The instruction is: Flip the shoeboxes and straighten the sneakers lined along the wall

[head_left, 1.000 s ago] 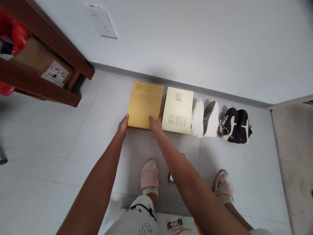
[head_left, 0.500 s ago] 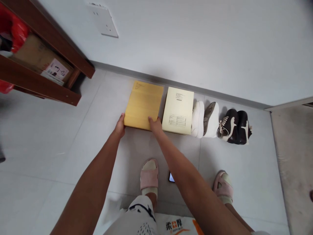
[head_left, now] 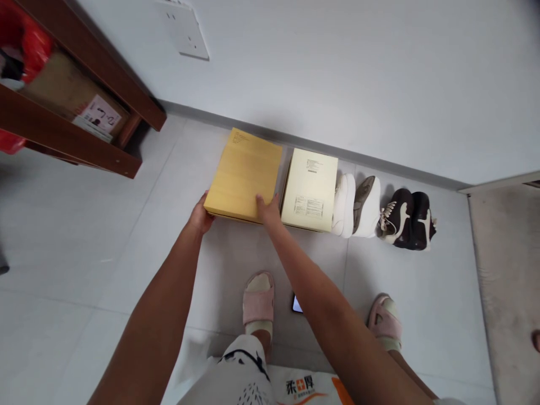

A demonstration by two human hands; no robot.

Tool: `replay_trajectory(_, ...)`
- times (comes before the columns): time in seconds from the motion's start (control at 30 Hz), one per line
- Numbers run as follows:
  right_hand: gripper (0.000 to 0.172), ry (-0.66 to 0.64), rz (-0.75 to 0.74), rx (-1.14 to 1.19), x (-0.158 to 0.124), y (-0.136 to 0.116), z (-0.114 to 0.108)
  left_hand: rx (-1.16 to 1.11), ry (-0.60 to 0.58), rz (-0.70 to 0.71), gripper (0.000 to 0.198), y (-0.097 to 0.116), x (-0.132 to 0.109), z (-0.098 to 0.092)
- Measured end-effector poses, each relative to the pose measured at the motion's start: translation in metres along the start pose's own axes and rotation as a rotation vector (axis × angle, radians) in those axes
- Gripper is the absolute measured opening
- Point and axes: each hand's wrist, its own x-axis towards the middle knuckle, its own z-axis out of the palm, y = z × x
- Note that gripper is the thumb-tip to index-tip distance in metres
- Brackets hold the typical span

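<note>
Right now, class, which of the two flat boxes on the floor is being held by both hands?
The yellow box: the left hand holds its near corner, the right hand its near edge. The cream box beside it sits untouched.

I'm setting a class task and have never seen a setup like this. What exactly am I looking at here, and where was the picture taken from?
This picture comes from a camera worn on a person's head, looking forward and down, so you see their own arms and feet. There is no machine. The left hand and right hand are both on a yellow box, at its near side. On the tiled floor beside it, along the wall, sit a cream box, white shoes and dark shoes. A phone lies between the person's pink slippers.
</note>
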Motion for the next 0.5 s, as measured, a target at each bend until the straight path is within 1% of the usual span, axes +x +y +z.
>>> replay_trajectory(0.1, 0.085, 0.011, 0.051, -0.05, -0.006, -0.017, -0.001, -0.074, -0.06, 0.016, 0.051, 0.008, -0.006, -0.004)
replay_trajectory(0.2, 0.08, -0.04, 0.051, -0.114, -0.014, -0.033, 0.001, -0.14, -0.102, 0.026, 0.055, 0.016, -0.017, -0.004)
replay_trajectory(0.27, 0.078, -0.048, 0.045, -0.143, -0.018, -0.04, 0.003, -0.176, -0.134, 0.027, 0.058, 0.021, -0.025, -0.001)
replay_trajectory(0.4, 0.075, -0.062, -0.033, -0.162, -0.023, -0.049, 0.006, -0.245, -0.212, 0.036, 0.06, 0.027, -0.038, 0.008)
replay_trajectory(0.5, 0.073, -0.115, -0.079, -0.156, -0.021, -0.058, 0.007, -0.29, -0.232, 0.092, 0.057, 0.03, -0.041, 0.015)
